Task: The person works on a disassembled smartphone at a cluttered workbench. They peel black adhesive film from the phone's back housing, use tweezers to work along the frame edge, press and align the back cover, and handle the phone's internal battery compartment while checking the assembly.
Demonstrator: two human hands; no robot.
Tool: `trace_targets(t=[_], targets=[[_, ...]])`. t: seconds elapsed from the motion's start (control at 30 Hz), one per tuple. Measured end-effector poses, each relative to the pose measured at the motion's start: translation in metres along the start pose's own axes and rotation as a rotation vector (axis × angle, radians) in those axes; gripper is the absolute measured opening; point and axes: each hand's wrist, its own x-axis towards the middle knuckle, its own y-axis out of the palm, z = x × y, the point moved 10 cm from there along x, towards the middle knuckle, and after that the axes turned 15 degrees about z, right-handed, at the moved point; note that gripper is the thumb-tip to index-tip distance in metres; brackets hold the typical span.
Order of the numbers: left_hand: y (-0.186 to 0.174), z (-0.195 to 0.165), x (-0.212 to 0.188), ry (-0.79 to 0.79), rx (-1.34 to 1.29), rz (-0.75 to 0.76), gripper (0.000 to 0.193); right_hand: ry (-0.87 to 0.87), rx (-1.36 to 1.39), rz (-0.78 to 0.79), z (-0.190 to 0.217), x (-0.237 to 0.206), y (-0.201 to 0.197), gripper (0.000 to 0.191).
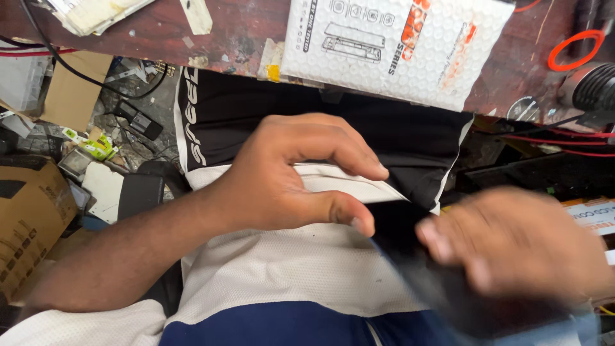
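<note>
A white bubble-wrap package (391,48) lies on the bench top; brown cardboard boxes (29,218) stand at left.

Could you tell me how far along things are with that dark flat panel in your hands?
Done: the white padded envelope lies aside on the bench. In hand: the left hand pinches the dark flat panel at its upper edge, over the lap; the right hand, blurred, grips its lower end. Left: nothing shows the panel set down or fitted anywhere yet.

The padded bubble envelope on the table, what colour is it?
White, with orange and black print; the bubble envelope shows in the head view.
</note>
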Motion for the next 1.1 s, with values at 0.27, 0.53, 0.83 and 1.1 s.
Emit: trace_targets(t=[0.27,0.53,0.83,1.1], targets=[[-0.007,0.020,-0.011,-0.135,-0.343,-0.099,0.041,-1.001,-1.065,-0.732,0.036,-0.072,0.072,0.008],[0.043,0.040,-0.007,-0.299,-0.820,0.070,0.078,-1.170,-1.312,-0.871,0.013,-0.083,0.100,0.023],[0.047,0.057,-0.005,-0.345,-0.810,0.101,0.066,-1.218,-1.263,-0.858,0.021,-0.055,0.104,0.015],[0.050,0.060,-0.007,-0.292,-0.783,0.209,0.060,-1.103,-1.089,-0.686,0.024,-0.039,0.091,0.027]])
